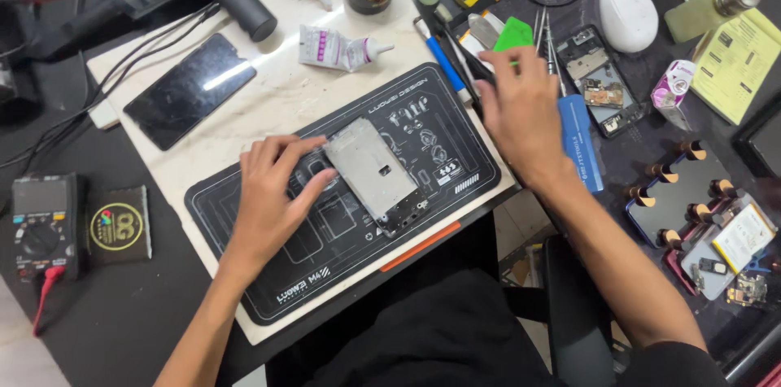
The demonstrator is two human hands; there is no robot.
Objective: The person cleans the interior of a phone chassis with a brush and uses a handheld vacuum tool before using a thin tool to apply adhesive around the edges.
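The metal phone frame [376,174] is being steadied on the black work mat [244,273] by the left hand [272,196], fingertips pressing its edge. The right hand [521,114], fingers spread, is being rested on the tools [547,41] beside the green pick [514,33].

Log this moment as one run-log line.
left hand: steadies grey metal phone frame on black printed work mat | right hand: reaches among tools, beside flat green plastic pick
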